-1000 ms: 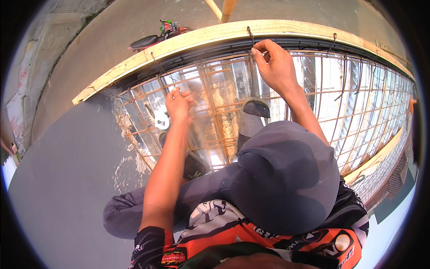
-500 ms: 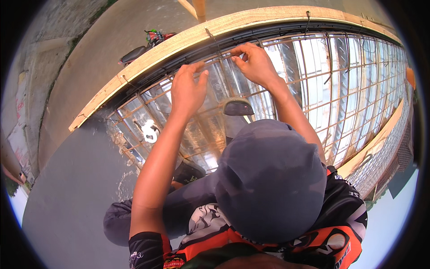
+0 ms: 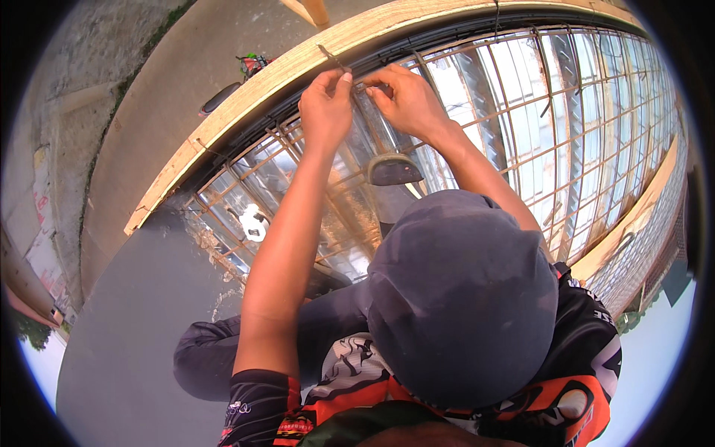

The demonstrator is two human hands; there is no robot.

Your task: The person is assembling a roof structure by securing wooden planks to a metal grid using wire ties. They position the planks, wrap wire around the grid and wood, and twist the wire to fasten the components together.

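Note:
My left hand [image 3: 325,112] is closed in a pinch on a thin dark tie wire [image 3: 328,55], which sticks up against the inner side of a wooden beam [image 3: 246,110]. Close to its right, my right hand [image 3: 408,100] has its thumb and fingers curled together over the bars by the beam. Whatever lies between those right fingertips is too small to make out. Under both hands runs a grid of thin rusty steel bars [image 3: 514,112] above shiny corrugated metal sheeting [image 3: 525,74].
A dark shoe [image 3: 393,171] stands on the sheeting below my hands. A white object [image 3: 254,222] lies on the grid at left, by a grey wall surface [image 3: 141,313]. Beyond the beam, a parked motorcycle [image 3: 253,65] stands on the ground below. Wire mesh [image 3: 633,257] borders the right side.
My left hand has moved up and right to the wire, and its fingers have closed in a pinch. My right hand has shifted slightly left, nearer to it. The view has tilted a little.

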